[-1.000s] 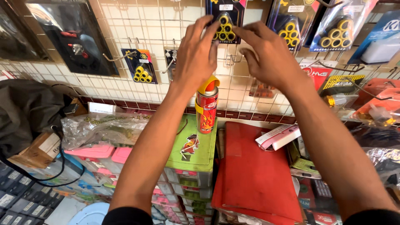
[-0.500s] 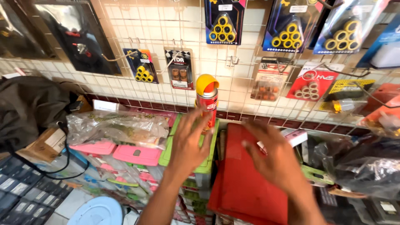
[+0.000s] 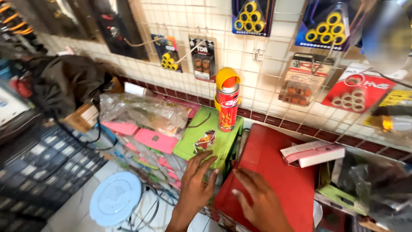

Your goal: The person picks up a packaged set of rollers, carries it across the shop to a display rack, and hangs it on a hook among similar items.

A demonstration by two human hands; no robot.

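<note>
My left hand (image 3: 195, 189) hangs low with its fingers apart, over the front edge of a green lidded drawer box (image 3: 214, 144). My right hand (image 3: 259, 202) rests flat, fingers spread, on a red folder (image 3: 281, 180) beside that box. Neither hand holds anything. A red spray can with a yellow cap (image 3: 226, 105) stands upright at the back of the green box. On the wire grid wall above hang blister packs of yellow rollers (image 3: 251, 17), (image 3: 324, 25).
Pink trays and clear plastic bags (image 3: 141, 114) lie left of the green box. A pink and white carton (image 3: 312, 154) sits on the red folder. A pale blue round stool (image 3: 115, 202) stands on the floor. Dark boxes (image 3: 47, 163) are stacked at left.
Both hands dropped from the roller pack on the wall down to the green box and red folder. The view swung down and to the left.
</note>
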